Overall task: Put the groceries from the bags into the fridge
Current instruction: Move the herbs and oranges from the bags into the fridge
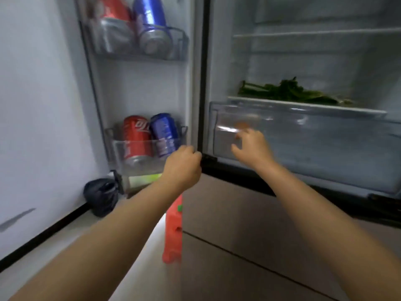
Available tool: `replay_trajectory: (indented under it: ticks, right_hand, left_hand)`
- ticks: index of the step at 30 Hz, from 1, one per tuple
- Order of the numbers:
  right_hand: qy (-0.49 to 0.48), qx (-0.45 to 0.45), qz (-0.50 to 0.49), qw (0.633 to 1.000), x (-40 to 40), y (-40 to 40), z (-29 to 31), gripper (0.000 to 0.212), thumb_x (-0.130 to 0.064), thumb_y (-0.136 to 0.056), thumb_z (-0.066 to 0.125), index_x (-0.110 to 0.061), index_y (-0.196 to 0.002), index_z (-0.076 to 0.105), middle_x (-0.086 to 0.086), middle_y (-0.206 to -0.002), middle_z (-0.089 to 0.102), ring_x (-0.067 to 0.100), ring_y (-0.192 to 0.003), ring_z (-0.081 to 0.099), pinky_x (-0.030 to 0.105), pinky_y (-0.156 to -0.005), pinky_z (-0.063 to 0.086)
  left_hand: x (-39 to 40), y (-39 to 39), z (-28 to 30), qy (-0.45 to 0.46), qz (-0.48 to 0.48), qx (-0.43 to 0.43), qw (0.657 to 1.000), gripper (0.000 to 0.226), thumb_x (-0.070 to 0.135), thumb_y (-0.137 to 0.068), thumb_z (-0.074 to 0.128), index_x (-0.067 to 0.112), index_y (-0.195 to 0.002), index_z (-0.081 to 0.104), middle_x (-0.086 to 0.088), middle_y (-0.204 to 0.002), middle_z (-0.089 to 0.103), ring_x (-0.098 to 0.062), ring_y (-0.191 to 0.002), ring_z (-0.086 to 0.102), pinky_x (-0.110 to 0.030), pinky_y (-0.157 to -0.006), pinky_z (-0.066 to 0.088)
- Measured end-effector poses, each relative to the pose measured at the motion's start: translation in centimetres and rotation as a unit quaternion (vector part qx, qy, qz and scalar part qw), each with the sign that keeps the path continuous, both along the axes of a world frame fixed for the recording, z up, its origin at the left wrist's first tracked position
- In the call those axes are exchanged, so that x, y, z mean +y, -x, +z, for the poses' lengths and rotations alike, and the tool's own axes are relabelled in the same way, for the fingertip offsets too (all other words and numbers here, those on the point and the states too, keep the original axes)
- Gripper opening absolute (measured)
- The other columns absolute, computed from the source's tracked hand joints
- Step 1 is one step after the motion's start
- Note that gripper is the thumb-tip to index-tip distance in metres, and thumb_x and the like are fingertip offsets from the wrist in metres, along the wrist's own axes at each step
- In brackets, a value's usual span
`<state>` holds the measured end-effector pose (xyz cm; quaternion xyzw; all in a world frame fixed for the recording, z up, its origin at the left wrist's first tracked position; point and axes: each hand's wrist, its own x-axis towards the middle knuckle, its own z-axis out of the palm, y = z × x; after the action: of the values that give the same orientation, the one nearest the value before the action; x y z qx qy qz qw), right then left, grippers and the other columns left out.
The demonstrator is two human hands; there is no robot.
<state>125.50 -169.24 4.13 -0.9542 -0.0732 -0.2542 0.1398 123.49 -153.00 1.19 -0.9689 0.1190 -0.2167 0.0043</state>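
Setting: white wall at 9 o'clock, pale floor with a dark skirting line, open fridge [325, 61] filling 12 to 3 o'clock.
Crisper drawer: clear plastic drawer [303, 144] under the lowest glass shelf; likely stiff, light and slick, so best taken at the front lip or recess and pulled straight.
Right hand: right hand [251, 146] at the drawer's left front corner, grip spread, fingers blurred, empty; contact cannot be told.
Left hand: left hand [184, 166] at 6 o'clock of the door's lower bin, grip pressed together in a fist; what it holds, if anything, is hidden.
Leafy greens: greens [288, 92] lie flat on the shelf just above the drawer; soft, light, easily bruised.
Door cans: red can [136, 135] and blue can [165, 133] in the lower door bin, another red can [112, 22] and blue can [152, 25] in the upper bin; rigid, moderately heavy, probably slippery if cold.
Writing: white script on the lower red can, too blurred to read; blue labels illegible.
Bags: dark bag [102, 196] on the floor at 7 o'clock of the door; orange-red object [173, 231] beside the fridge's lower panel, kind unclear.
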Motion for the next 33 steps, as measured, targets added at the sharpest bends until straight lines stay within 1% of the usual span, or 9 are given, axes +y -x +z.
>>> replay_trajectory:
  ticks: [3,8,12,16,20,23,26,30,33]
  right_hand:
    - [0.004,0.055,0.055,0.997,4.9,3.0,-3.8,0.035,-0.021,-0.086,0.053,-0.003,-0.116,0.059,0.017,-0.125,0.056,0.034,-0.118,0.048,0.038,-0.098,0.041]
    - [0.003,0.131,0.101,0.986,13.7,8.0,-9.5,0.034,-0.018,-0.085,0.054,-0.003,-0.115,0.061,0.018,-0.122,0.059,0.033,-0.116,0.051,0.036,-0.098,0.040]
    - [0.000,0.169,0.159,0.973,24.4,12.2,-13.6,0.036,-0.021,-0.082,0.048,-0.003,-0.109,0.063,0.019,-0.115,0.063,0.034,-0.109,0.055,0.036,-0.091,0.043]
    - [0.005,0.196,0.215,0.957,37.1,18.0,-17.6,0.034,-0.018,-0.088,0.052,-0.006,-0.118,0.059,0.013,-0.124,0.059,0.029,-0.119,0.049,0.036,-0.098,0.039]
    - [0.028,0.249,0.248,0.936,48.8,23.6,-21.6,0.035,-0.020,-0.089,0.050,-0.007,-0.121,0.057,0.012,-0.127,0.056,0.029,-0.119,0.049,0.036,-0.099,0.041]
    - [0.045,0.292,0.275,0.915,56.7,27.2,-24.4,0.035,-0.020,-0.091,0.049,-0.007,-0.122,0.056,0.011,-0.128,0.056,0.028,-0.118,0.050,0.035,-0.097,0.041]
    - [0.069,0.331,0.295,0.894,63.1,29.4,-27.5,0.035,-0.020,-0.091,0.048,-0.007,-0.123,0.055,0.011,-0.127,0.056,0.028,-0.118,0.049,0.034,-0.095,0.041]
    - [0.097,0.388,0.304,0.865,71.5,29.8,-32.2,0.035,-0.020,-0.092,0.046,-0.009,-0.124,0.054,0.011,-0.130,0.054,0.027,-0.123,0.047,0.035,-0.100,0.039]
    - [0.112,0.436,0.307,0.839,78.3,28.7,-36.7,0.035,-0.020,-0.092,0.044,-0.008,-0.125,0.053,0.010,-0.130,0.053,0.027,-0.121,0.049,0.035,-0.098,0.041]
  left_hand:
    - [3.3,4.1,-3.6,-0.040,0.016,0.055,0.998,0.031,0.018,-0.092,0.040,0.005,-0.115,0.055,-0.013,-0.122,0.055,-0.031,-0.117,0.048,-0.036,-0.087,0.043]
    - [13.2,10.5,-9.4,-0.012,0.104,0.147,0.983,0.032,0.018,-0.094,0.039,0.007,-0.120,0.053,-0.011,-0.126,0.052,-0.030,-0.120,0.045,-0.037,-0.090,0.042]
    - [24.2,16.9,-13.7,0.005,0.178,0.196,0.964,0.029,0.018,-0.096,0.037,0.003,-0.113,0.055,-0.012,-0.120,0.053,-0.030,-0.114,0.049,-0.036,-0.086,0.042]
    - [36.3,24.0,-17.9,0.021,0.212,0.225,0.951,0.028,0.016,-0.096,0.035,0.002,-0.110,0.056,-0.012,-0.117,0.054,-0.028,-0.110,0.050,-0.034,-0.082,0.043]
    - [48.0,30.8,-22.0,0.037,0.245,0.243,0.938,0.027,0.014,-0.095,0.036,0.002,-0.108,0.057,-0.010,-0.118,0.054,-0.027,-0.109,0.050,-0.031,-0.073,0.035]
    - [55.6,34.9,-24.6,0.059,0.273,0.278,0.919,0.029,0.015,-0.095,0.036,0.003,-0.111,0.056,-0.010,-0.119,0.053,-0.026,-0.109,0.049,-0.032,-0.079,0.042]
    - [62.0,37.5,-27.1,0.087,0.297,0.312,0.898,0.028,0.012,-0.094,0.036,0.003,-0.112,0.056,-0.012,-0.120,0.053,-0.028,-0.112,0.048,-0.034,-0.084,0.043]
    - [70.4,39.2,-31.1,0.116,0.323,0.362,0.867,0.029,0.009,-0.094,0.036,0.003,-0.115,0.055,-0.012,-0.123,0.051,-0.028,-0.117,0.045,-0.035,-0.088,0.043]
    - [76.8,39.0,-34.9,0.128,0.338,0.401,0.842,0.031,0.013,-0.095,0.038,0.005,-0.120,0.055,-0.013,-0.126,0.051,-0.028,-0.121,0.045,-0.036,-0.093,0.042]
